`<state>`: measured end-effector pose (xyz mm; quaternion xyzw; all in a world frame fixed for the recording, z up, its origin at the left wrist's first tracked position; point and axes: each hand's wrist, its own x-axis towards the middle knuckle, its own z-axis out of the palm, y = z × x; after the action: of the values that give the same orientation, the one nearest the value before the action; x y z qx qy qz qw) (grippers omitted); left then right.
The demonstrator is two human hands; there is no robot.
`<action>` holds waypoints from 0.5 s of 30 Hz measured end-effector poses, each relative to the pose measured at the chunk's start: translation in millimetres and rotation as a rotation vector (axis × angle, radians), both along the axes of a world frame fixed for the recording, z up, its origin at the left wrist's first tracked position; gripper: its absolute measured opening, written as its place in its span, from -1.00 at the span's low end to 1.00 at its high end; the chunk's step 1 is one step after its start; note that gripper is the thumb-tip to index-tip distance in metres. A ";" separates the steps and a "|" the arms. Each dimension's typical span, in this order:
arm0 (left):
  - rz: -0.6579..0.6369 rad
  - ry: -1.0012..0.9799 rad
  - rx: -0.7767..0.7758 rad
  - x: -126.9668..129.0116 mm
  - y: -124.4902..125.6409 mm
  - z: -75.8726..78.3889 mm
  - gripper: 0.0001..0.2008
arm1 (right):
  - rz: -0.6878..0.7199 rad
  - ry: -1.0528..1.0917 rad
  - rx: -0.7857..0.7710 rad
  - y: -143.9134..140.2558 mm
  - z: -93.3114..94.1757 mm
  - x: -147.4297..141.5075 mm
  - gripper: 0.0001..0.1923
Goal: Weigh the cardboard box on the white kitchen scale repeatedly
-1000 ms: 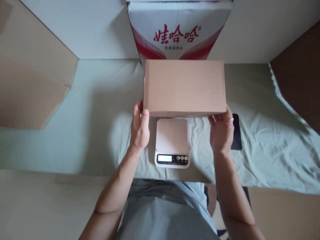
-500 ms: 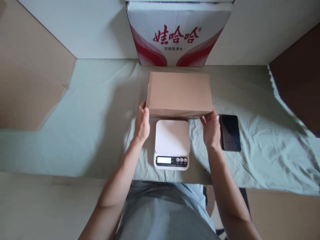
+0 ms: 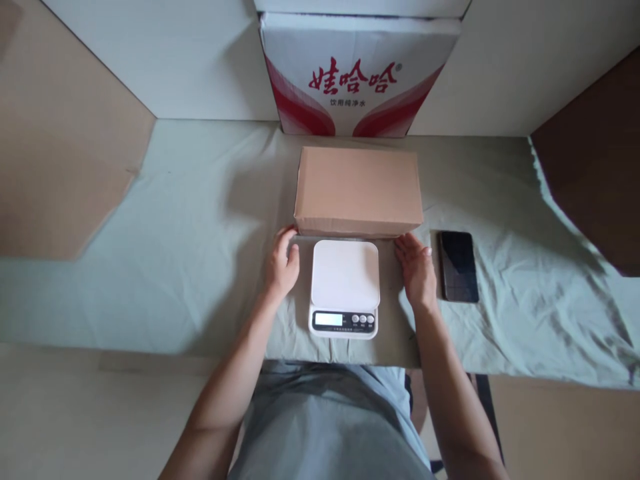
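A brown cardboard box (image 3: 359,185) lies on the green cloth, just behind a white digital scale (image 3: 345,275). The scale's pan is bare and its display is lit, with buttons to the right of it. My left hand (image 3: 283,267) is at the box's near left corner, thumb and fingers apart, holding nothing. By the near right corner, my right hand (image 3: 417,272) has its palm turned inward and its fingers stretched toward the box's lower edge. Whether the fingertips still touch the box I cannot tell.
A black phone (image 3: 459,267) lies on the cloth (image 3: 200,193) right of my right hand. Behind the box stands a white and red carton (image 3: 360,73) against the wall. Large cardboard panels stand at the left (image 3: 70,147) and right (image 3: 595,173).
Both hands have let go of the cardboard box and drawn back a little toward me. The box now sits behind the scale. The view has tilted slightly up.
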<state>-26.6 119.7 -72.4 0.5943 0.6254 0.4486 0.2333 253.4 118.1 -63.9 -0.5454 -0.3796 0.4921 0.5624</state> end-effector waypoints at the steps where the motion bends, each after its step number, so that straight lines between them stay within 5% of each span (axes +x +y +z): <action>1: 0.003 0.025 0.004 1.0 0.0 1.2 -0.67 | 0.002 -0.004 0.006 -0.1 -1.6 0.0 -0.38; 8: 0.014 -0.135 -0.052 -1.4 3.7 0.4 -0.62 | -0.022 0.009 -0.014 1.9 5.8 -0.6 -0.40; 15: -0.020 -0.390 -0.073 4.6 27.4 26.8 -0.39 | 0.104 -0.025 0.156 43.7 37.3 -12.4 -0.33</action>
<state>-22.0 147.2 -45.7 0.4936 0.5783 0.5299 0.3757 241.0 161.8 -26.6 -0.4858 -0.4516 0.4828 0.5718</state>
